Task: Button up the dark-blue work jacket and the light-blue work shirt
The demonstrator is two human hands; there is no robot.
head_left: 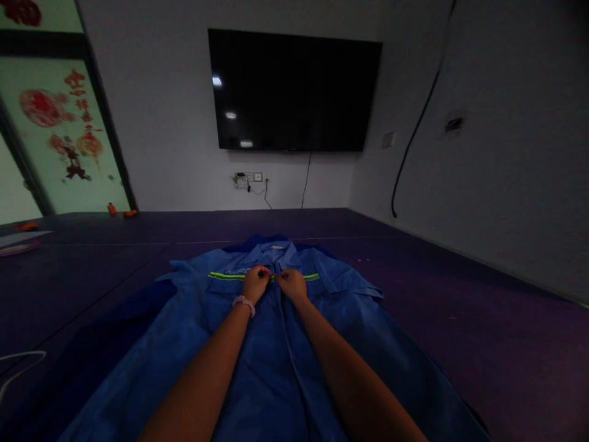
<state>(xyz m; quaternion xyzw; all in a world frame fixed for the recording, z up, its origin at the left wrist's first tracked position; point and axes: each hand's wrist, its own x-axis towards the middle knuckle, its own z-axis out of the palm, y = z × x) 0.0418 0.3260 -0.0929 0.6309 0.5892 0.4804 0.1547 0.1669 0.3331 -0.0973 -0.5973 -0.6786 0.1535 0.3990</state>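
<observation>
One shirt (262,362) lies face up beneath the grip, darker cloth (138,307) showing under it to the left, collar (277,248) just beyond; it looks light and soft, likely to slip and crease, so its doubled front edge (287,344) seems the firmest place to take hold. Left hand (256,282) beside the stripe (225,276) pinches the shirt there, thumb and finger nearly together; just right of it, the right hand (292,285) pinches too, similarly narrow; any button between the fingertips is too small to tell.

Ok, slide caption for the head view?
Left hand and right hand close together on a blue shirt, below its collar.
</observation>
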